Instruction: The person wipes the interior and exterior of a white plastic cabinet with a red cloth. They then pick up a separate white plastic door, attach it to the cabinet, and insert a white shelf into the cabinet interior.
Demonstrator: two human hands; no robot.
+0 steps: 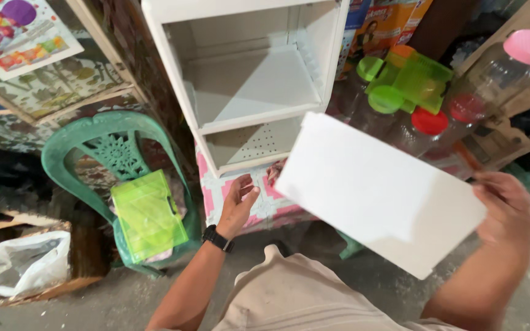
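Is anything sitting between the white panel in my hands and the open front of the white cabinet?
Nothing visible. The white panel, gripped by the right hand and touched by the left hand, hangs just in front of the white cabinet, whose open compartments show bare.

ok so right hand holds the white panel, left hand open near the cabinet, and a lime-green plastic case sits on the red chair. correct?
Not quite: the chair is green, not red. The head view shows the lime-green plastic case lying on its seat. The rest stands: the right hand holds the white panel, and the left hand is open near the white cabinet.
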